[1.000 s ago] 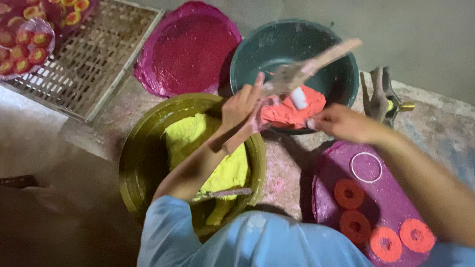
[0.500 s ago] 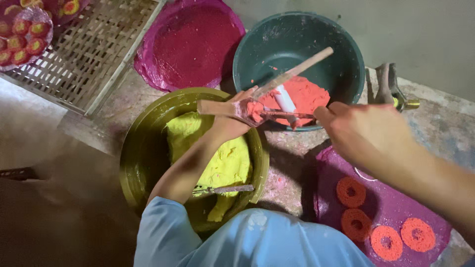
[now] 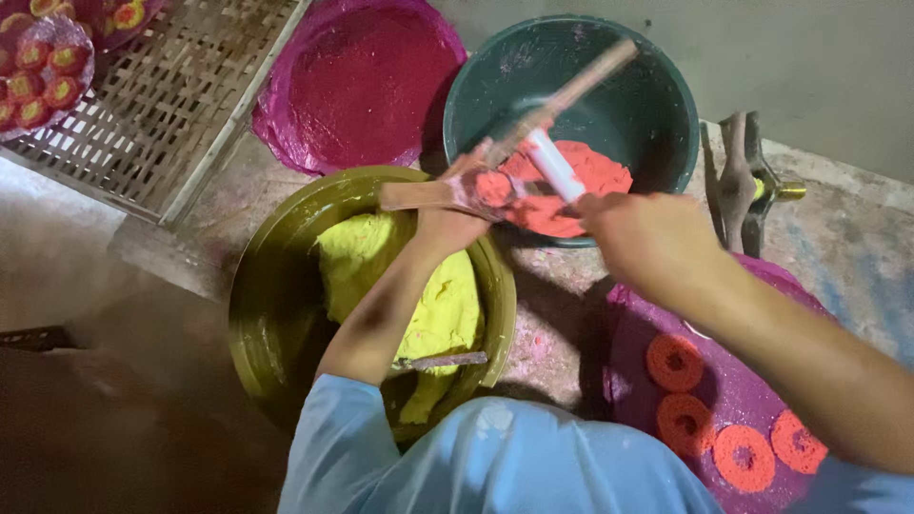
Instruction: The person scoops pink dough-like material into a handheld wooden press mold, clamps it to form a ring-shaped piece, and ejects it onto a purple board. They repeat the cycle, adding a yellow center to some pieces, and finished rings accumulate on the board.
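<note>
Left hand (image 3: pixel 447 224) grips mould (image 3: pixel 457 190) | right hand (image 3: pixel 647 238) grips scraper (image 3: pixel 552 164) | teal bowl (image 3: pixel 657 105): orange paste (image 3: pixel 590 176) (smeared)

1. There is a single view, taken from a camera on the person's head; no second view overlaps with it.
2. It looks steeply down and slightly forward, over the person's own blue-clad chest at the bottom edge.
3. It sits close: the left hand (image 3: pixel 447 224) and right hand (image 3: pixel 647 243) fill the middle of the frame.
4. The olive bowl (image 3: pixel 276 314) lies directly below, the dark green bowl (image 3: pixel 657 105) further ahead.
5. The top edge reaches a slatted bamboo tray (image 3: pixel 162 105) at upper left and a pale wall at upper right.
6. The right edge cuts off the purple sheet (image 3: pixel 733 390) and the right forearm.
</note>
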Demonstrator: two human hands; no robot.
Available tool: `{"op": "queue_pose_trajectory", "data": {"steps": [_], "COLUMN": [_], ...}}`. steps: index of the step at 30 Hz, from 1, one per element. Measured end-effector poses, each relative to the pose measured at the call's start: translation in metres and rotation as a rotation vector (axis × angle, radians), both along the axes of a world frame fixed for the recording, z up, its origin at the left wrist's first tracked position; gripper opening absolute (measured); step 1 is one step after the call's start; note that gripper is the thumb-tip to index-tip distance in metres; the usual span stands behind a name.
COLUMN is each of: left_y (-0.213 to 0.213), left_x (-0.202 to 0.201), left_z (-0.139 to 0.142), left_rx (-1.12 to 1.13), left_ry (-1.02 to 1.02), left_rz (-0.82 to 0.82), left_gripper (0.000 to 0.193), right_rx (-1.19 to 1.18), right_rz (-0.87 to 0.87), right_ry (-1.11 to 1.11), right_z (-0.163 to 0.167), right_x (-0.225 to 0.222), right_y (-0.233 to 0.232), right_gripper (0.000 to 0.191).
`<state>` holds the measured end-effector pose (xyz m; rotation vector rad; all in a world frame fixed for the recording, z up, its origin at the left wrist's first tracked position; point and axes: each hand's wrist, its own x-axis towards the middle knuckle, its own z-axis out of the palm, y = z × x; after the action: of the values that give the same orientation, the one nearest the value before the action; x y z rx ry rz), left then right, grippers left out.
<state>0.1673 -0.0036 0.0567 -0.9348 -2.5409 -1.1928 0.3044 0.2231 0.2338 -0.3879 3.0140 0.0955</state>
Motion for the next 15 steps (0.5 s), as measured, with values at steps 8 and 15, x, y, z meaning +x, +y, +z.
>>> {"op": "queue_pose_trajectory", "data": {"steps": [8,15], "left_y": [0.012,-0.013], "left_x": [-0.018,-0.060], "left_z": [0.018,0.015], "left_rx": [-0.220,-0.353], "left_ry": [0.359,-0.095], "left_rz": [0.297,0.424], "left_gripper": [0.044,0.057], "right_rx": [-0.872,-1.125], "right_rz": [-0.269,-0.328], "right_ry": [0.170,-0.122], "right_z": [-0.098,-0.169], "right_x": [-0.033,-0.028], "right_y": [-0.005,-0.001], "right_gripper": [0.032,0.039]}}
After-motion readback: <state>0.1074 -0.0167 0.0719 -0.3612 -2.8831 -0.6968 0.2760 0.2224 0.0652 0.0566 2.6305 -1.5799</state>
